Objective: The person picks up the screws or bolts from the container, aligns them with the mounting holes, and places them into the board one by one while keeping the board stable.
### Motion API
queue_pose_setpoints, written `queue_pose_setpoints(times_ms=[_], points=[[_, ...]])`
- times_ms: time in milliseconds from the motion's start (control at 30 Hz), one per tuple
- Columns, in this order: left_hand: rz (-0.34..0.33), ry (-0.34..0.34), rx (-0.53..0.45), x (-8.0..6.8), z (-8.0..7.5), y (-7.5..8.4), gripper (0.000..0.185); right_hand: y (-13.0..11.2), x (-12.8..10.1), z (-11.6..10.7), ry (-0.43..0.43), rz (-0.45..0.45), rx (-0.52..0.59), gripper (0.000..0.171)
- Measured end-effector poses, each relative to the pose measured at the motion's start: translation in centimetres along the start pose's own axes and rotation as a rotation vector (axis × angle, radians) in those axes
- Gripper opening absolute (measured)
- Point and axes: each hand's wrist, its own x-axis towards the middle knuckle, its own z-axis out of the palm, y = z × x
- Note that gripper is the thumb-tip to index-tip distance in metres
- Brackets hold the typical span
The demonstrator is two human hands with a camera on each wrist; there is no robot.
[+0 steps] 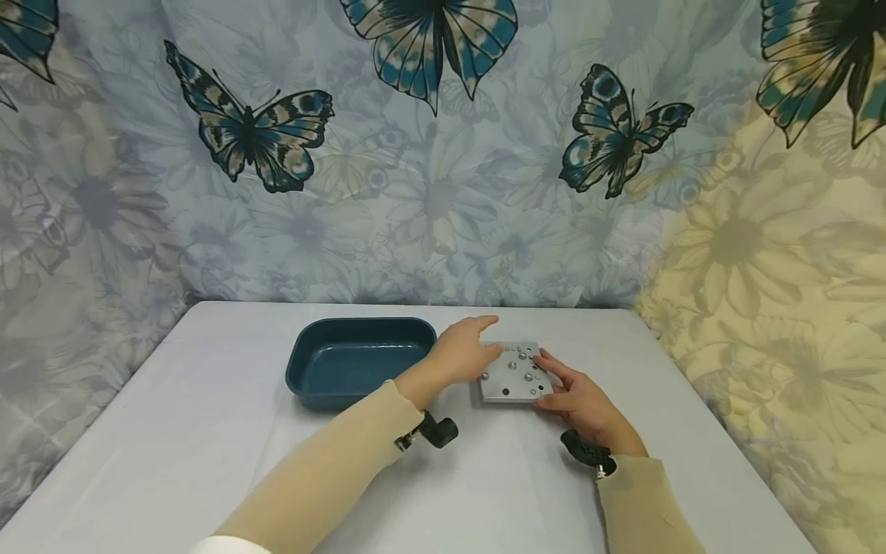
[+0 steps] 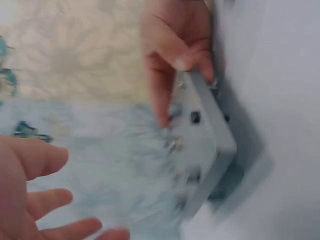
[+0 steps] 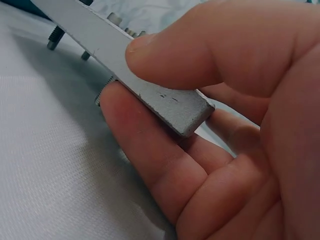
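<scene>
A silver metal plate [image 1: 513, 378] with several bolts and holes in its face is tilted above the white table. My right hand [image 1: 588, 402] grips it by the right edge; close up, the thumb [image 3: 170, 57] lies along the plate's side [image 3: 125, 65] and a finger bends beneath. Threaded bolt ends [image 3: 54, 37] poke out underneath. Over the plate's left part in the head view is my left hand [image 1: 465, 352]. Its spread fingers [image 2: 47, 202] are apart from the plate [image 2: 200, 135] in the left wrist view, and nothing is in them.
A dark teal rectangular tub [image 1: 325, 402] stands left of the plate, behind the left forearm. White cloth covers the table [image 1: 208, 431]. Butterfly-patterned fabric [image 1: 436, 231] hangs along the back and sides. Each wrist wears a black camera mount [image 1: 440, 431].
</scene>
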Motion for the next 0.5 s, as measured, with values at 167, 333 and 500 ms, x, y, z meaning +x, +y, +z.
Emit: queue_pose_setpoints(times_ms=[167,333,500], points=[[-0.012,0.011,0.256,-4.0,-3.7,-2.4,0.065,0.3,0.1,-0.6,0.016,-0.020,0.036,0.091],[-0.168,0.009,0.379,-6.6,-6.8,-6.1,0.074,-0.1,-0.4,-1.2,0.040,-0.043,0.036,0.077],[-0.333,-0.020,0.444,-7.8,-8.8,-8.9,0.078,-3.4,-1.1,-0.9,0.118,0.051,-0.320,0.075]])
